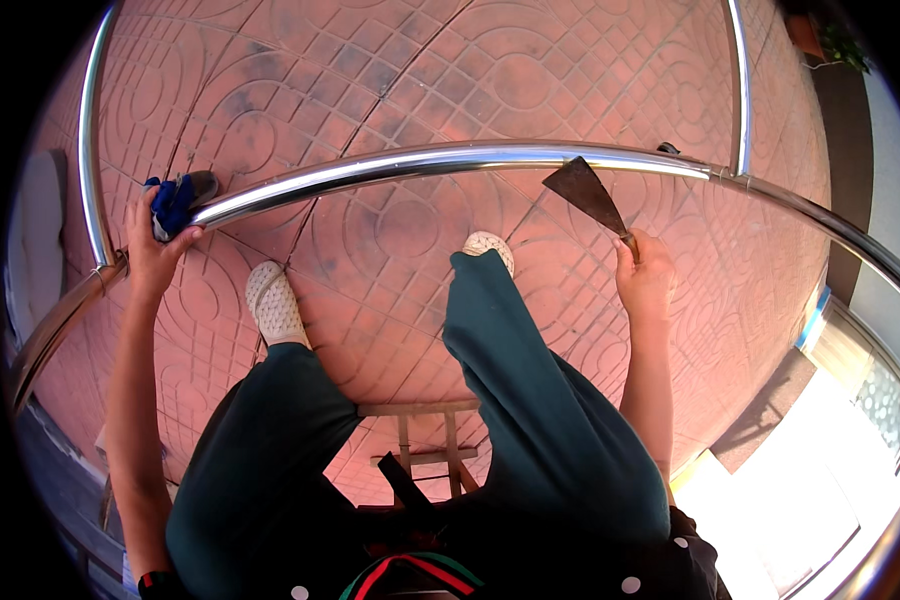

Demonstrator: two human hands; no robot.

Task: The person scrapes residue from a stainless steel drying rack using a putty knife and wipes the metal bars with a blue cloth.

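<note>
A polished metal rail point(390, 166) crosses in front of me, above my knees in the picture. At its left part, my left hand point(154, 240) holds a crumpled blue cloth point(171, 206) against the tube, near the joint with an upright metal post point(92, 142). On the right, my right hand point(645, 274) grips the handle of a scraper with a dark, wide, rust-brown blade point(586, 191). The blade's broad end points up and left and overlaps the rail's lower edge in the picture; whether it touches is unclear.
Another upright post point(741, 90) meets the rail at the right. Pink patterned paving point(405, 300) lies below. I sit on a wooden stool point(420, 409), feet in pale woven shoes point(276, 304). A potted plant point(806, 37) stands at the upper right, a grey cushion-like object point(43, 232) at the left.
</note>
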